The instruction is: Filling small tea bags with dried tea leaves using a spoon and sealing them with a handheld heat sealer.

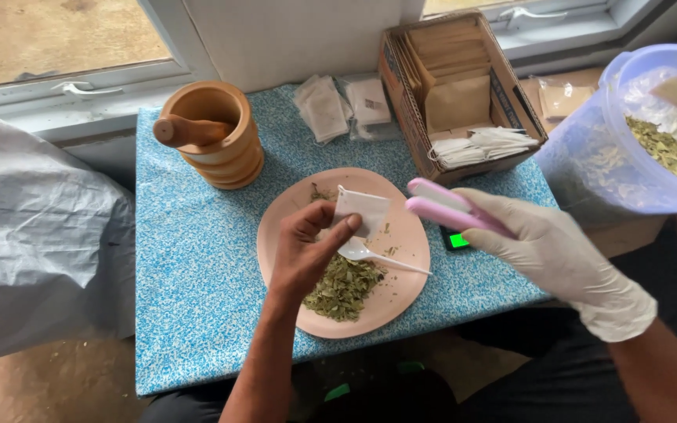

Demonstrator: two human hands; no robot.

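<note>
The small white bag [360,211] is pinched in the bare left hand [307,251]; the gloved right hand [546,247] grips a pink sealer [448,207].

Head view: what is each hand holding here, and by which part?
Left hand pinches a small white sachet by its lower edge. Gloved right hand grips a pink handheld sealer by its rear end.

Soft window daylight, slight edge distortion

A small white paper tea bag [360,211] is held upright above the pink plate [409,235], pinched at its lower left corner. A pink handheld sealer [452,210] lies almost level, just right of the bag.
</note>
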